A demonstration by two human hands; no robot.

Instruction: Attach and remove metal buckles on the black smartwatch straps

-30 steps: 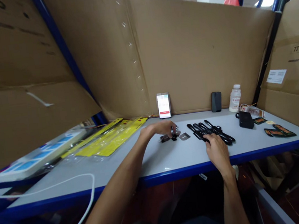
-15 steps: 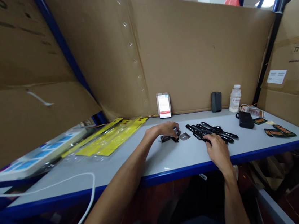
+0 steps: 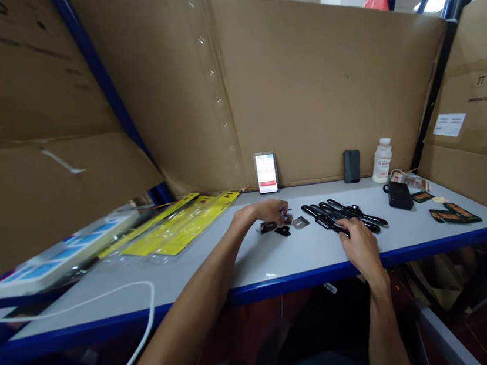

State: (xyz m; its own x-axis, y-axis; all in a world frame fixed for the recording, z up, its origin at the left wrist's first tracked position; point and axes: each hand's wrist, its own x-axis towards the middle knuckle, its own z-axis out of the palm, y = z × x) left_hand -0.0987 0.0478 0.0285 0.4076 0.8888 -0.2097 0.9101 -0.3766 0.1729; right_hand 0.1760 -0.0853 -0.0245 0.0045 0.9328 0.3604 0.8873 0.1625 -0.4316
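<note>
Now the black handles [image 3: 325,218] lie gathered on the table [image 3: 301,253], and the right hand [image 3: 361,245] touches their near end, fingers half bent; if it grips one, I cannot tell. Beside them, the left hand [image 3: 273,209] has fingertips drawn close together over small parts [image 3: 283,232]; its hold is not clear. These parts lie loose, apart from the handles, so joining seems not done. Writing on the bottle [image 3: 382,163] and white label [image 3: 449,125] is too small.
</note>
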